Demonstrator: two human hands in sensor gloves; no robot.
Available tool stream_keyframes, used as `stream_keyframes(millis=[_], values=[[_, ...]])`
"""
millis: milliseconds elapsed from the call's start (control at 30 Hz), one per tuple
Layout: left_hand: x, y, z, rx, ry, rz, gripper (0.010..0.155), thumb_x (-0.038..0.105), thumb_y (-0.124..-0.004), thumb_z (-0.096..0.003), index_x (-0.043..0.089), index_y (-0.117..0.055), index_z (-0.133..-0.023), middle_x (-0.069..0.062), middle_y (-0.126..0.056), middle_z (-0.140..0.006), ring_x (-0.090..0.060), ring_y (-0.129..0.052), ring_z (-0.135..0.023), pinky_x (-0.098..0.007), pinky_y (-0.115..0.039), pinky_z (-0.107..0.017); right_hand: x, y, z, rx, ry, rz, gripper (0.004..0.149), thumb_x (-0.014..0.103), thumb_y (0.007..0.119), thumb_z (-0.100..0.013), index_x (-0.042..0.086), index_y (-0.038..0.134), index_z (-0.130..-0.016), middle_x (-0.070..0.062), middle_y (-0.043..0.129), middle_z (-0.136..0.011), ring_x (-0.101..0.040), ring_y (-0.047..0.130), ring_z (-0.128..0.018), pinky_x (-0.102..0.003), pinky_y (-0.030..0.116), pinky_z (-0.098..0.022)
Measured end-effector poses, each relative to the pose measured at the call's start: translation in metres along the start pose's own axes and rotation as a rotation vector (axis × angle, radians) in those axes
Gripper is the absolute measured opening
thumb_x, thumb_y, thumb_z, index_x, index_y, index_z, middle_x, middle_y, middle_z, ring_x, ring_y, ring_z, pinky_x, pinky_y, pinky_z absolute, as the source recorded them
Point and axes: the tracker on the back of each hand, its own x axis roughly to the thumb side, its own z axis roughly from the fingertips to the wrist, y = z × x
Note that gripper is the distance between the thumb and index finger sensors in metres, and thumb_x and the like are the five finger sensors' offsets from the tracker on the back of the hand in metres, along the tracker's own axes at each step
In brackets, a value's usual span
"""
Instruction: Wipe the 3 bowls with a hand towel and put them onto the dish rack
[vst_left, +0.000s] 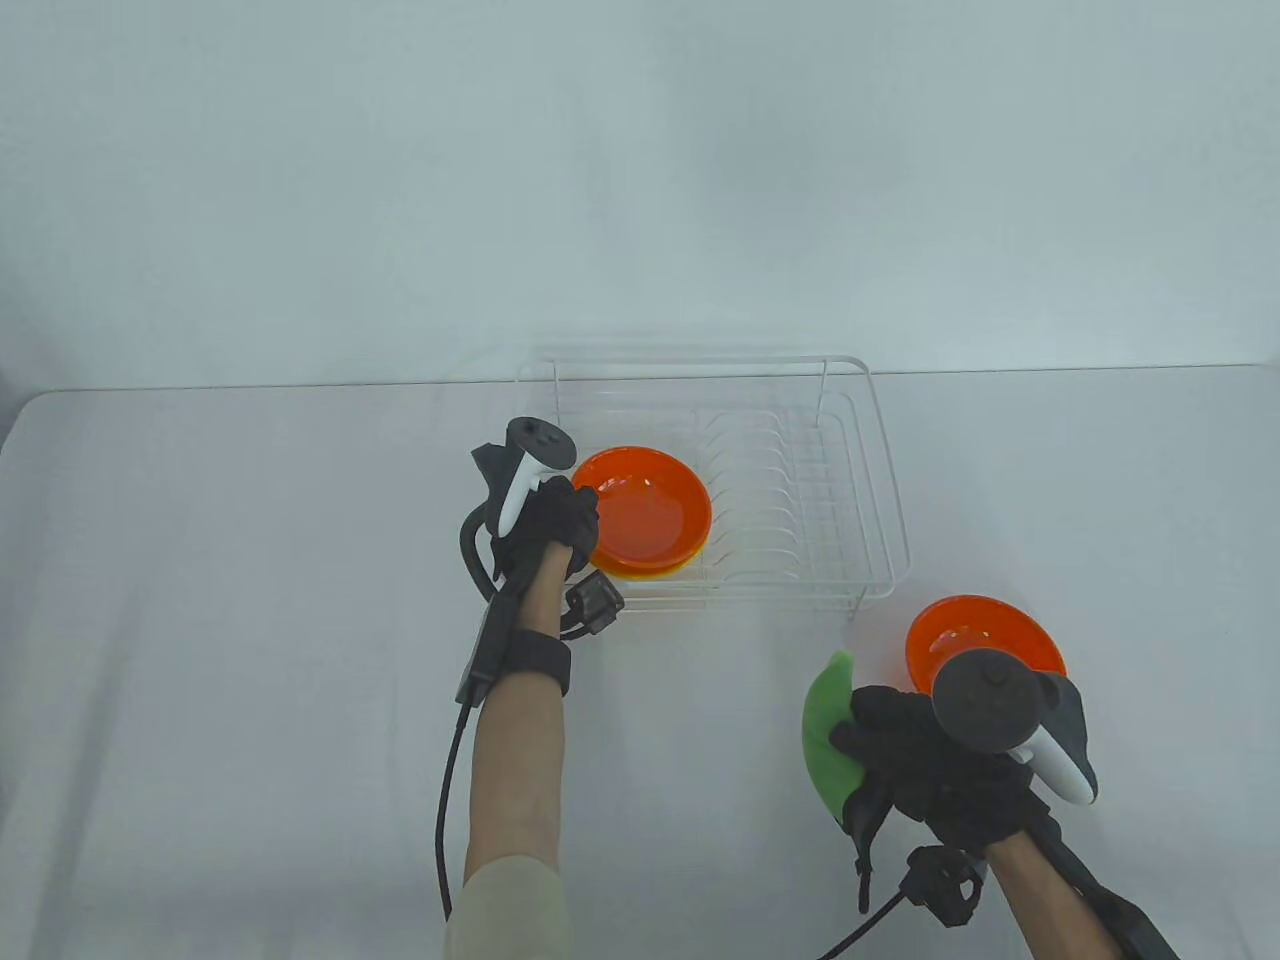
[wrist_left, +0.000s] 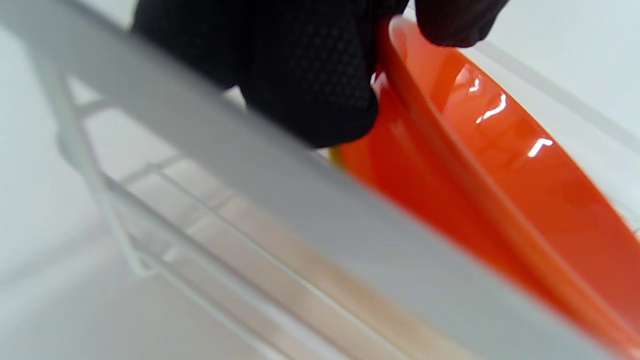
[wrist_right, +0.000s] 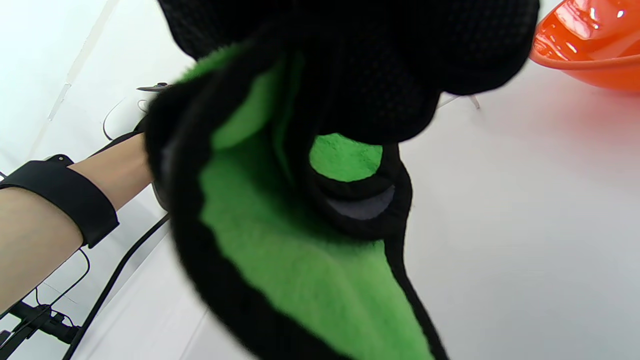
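An orange bowl (vst_left: 647, 505) lies in the left half of the white wire dish rack (vst_left: 880, 520), stacked on a yellow-edged bowl (vst_left: 655, 573) beneath it. My left hand (vst_left: 555, 520) pinches the orange bowl's left rim (wrist_left: 400, 100), thumb inside and fingers (wrist_left: 310, 90) outside. Another orange bowl (vst_left: 985, 640) stands on the table right of the rack, partly hidden by my right hand's tracker. My right hand (vst_left: 905, 745) grips a bunched green hand towel (vst_left: 828, 735) just left of that bowl (wrist_right: 585, 45); the towel (wrist_right: 300, 270) fills the right wrist view.
The rack's right half has upright plate slots (vst_left: 775, 480), and its top rail (wrist_left: 250, 170) crosses the left wrist view. Black cables (vst_left: 445, 800) trail from both wrists toward the table's near edge. The white table (vst_left: 250, 600) stretches left of the rack.
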Motion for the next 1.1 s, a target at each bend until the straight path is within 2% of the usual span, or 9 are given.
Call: stream_keyframes(millis=[233,433,567,700,833,967,1100], values=[[-0.001,0.007,0.01,0.024,-0.023,-0.002,0.063,0.041,-0.062,-0.0594,0.002,-0.057,-0.109,-0.023,-0.086,-0.074,-0.021,-0.101,-0.039,-0.046,-0.084,-0.039,0.0,0.0,0.0,0.002,0.0,-0.002,0.048,0.035,0.078,-0.052,0.0,0.078,-0.085,-0.014,0.097,-0.06,-0.017,0.1,-0.039,-0.039,0.086,-0.034],[0.004,0.027,0.056,0.073,-0.188,0.014,0.064,0.045,-0.062,-0.0582,0.008,-0.052,-0.109,-0.017,-0.085,-0.078,-0.015,-0.1,-0.04,-0.037,-0.085,-0.041,-0.001,0.001,0.0,-0.011,0.003,0.005,0.048,0.036,0.078,-0.052,0.0,0.078,-0.085,-0.014,0.097,-0.06,-0.017,0.1,-0.039,-0.039,0.086,-0.034],[-0.003,0.028,0.105,0.087,-0.335,0.01,0.064,0.046,-0.062,-0.058,0.009,-0.051,-0.11,-0.015,-0.083,-0.08,-0.014,-0.1,-0.042,-0.037,-0.085,-0.043,-0.001,0.001,0.0,-0.018,0.004,0.012,0.048,0.036,0.077,-0.052,0.001,0.078,-0.085,-0.014,0.096,-0.061,-0.017,0.1,-0.039,-0.039,0.086,-0.035],[-0.02,0.015,0.15,0.097,-0.447,0.031,0.064,0.046,-0.062,-0.0579,0.009,-0.052,-0.109,-0.014,-0.083,-0.081,-0.015,-0.1,-0.043,-0.037,-0.085,-0.043,-0.001,0.002,0.0,-0.026,0.011,0.022,0.048,0.036,0.077,-0.052,0.001,0.077,-0.086,-0.014,0.096,-0.061,-0.017,0.1,-0.04,-0.039,0.085,-0.035],[-0.041,-0.008,0.18,0.064,-0.516,0.04,0.063,0.046,-0.063,-0.0577,0.009,-0.053,-0.108,-0.014,-0.083,-0.082,-0.016,-0.1,-0.044,-0.037,-0.085,-0.043,-0.002,0.002,0.0,-0.031,0.023,0.028,0.048,0.036,0.077,-0.052,0.001,0.077,-0.086,-0.015,0.096,-0.061,-0.018,0.099,-0.04,-0.04,0.085,-0.035],[-0.065,-0.034,0.195,0.026,-0.56,0.076,0.063,0.047,-0.063,-0.0576,0.009,-0.054,-0.108,-0.014,-0.083,-0.081,-0.016,-0.1,-0.043,-0.037,-0.085,-0.042,-0.003,0.002,0.0,-0.037,0.038,0.035,0.049,0.036,0.077,-0.052,0.001,0.077,-0.086,-0.015,0.096,-0.061,-0.018,0.099,-0.04,-0.04,0.085,-0.035],[-0.08,-0.049,0.196,0.013,-0.572,0.097,0.063,0.047,-0.063,-0.0576,0.01,-0.054,-0.108,-0.014,-0.083,-0.081,-0.016,-0.1,-0.044,-0.038,-0.085,-0.042,-0.004,0.003,0.0,-0.037,0.051,0.045,0.049,0.035,0.077,-0.052,0.001,0.077,-0.086,-0.015,0.096,-0.062,-0.018,0.099,-0.04,-0.04,0.085,-0.035]])
